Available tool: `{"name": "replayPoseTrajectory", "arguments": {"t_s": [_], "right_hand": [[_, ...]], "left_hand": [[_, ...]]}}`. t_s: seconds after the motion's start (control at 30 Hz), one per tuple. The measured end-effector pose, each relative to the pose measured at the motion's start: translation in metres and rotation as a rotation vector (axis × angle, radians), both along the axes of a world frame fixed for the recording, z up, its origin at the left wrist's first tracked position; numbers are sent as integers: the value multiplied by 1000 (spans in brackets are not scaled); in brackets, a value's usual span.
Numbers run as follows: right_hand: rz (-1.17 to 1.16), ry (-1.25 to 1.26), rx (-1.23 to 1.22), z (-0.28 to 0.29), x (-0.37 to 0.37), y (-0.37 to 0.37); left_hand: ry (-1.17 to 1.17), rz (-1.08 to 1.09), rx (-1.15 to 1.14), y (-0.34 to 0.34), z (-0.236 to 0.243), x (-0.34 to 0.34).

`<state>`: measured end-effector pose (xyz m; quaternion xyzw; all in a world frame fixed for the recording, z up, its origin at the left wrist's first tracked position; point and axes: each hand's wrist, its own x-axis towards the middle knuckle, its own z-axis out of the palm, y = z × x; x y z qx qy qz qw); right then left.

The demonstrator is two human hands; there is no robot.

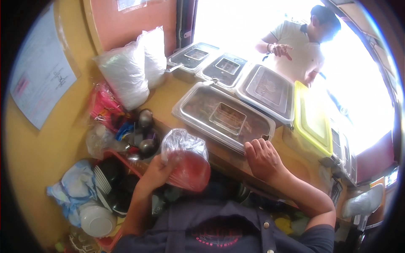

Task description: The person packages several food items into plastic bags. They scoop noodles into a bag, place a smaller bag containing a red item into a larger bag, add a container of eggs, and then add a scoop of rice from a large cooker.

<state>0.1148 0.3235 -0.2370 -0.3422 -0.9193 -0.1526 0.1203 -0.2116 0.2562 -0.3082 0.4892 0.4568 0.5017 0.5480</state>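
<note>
My left hand [162,168] is closed on a red bowl [187,173] with a clear plastic bag [183,141] over it, low in the middle of the view. My right hand [263,158] has its fingers curled on the near right edge of a clear-lidded food container [198,105] on the wooden counter [158,109]. The container holds brownish food, seen through the lid. A metal handle [265,135] sticks out at that corner, just above my right fingers. Whether my fingers grip the lid or the container beneath it is hard to tell.
More lidded containers [263,90] line the counter, one yellow-lidded [312,118]. A person [297,55] stands beyond them, pointing. Filled white bags [122,74] and metal utensils [145,130] are at left. A red crate [137,168] holds dishes; a white bowl [95,219] sits below.
</note>
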Motion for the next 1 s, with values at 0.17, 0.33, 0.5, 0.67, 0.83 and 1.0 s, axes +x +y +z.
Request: {"name": "replayPoseTrajectory", "arguments": {"t_s": [0.17, 0.33, 0.5, 0.67, 0.83, 1.0], "right_hand": [[-28, -74, 325, 28, 3, 16], [-17, -28, 395, 73, 12, 48], [-167, 96, 102, 117, 31, 24], [-427, 619, 9, 149, 91, -22], [-653, 904, -254, 142, 269, -90], [-842, 916, -584, 66, 339, -139]], "left_hand": [[-2, 30, -18, 0, -2, -7], [73, 115, -55, -1, 7, 0], [62, 197, -56, -7, 15, 8], [-22, 302, -107, -18, 18, 13], [-160, 310, -45, -13, 16, 26], [-128, 358, -17, -8, 19, 42]]}}
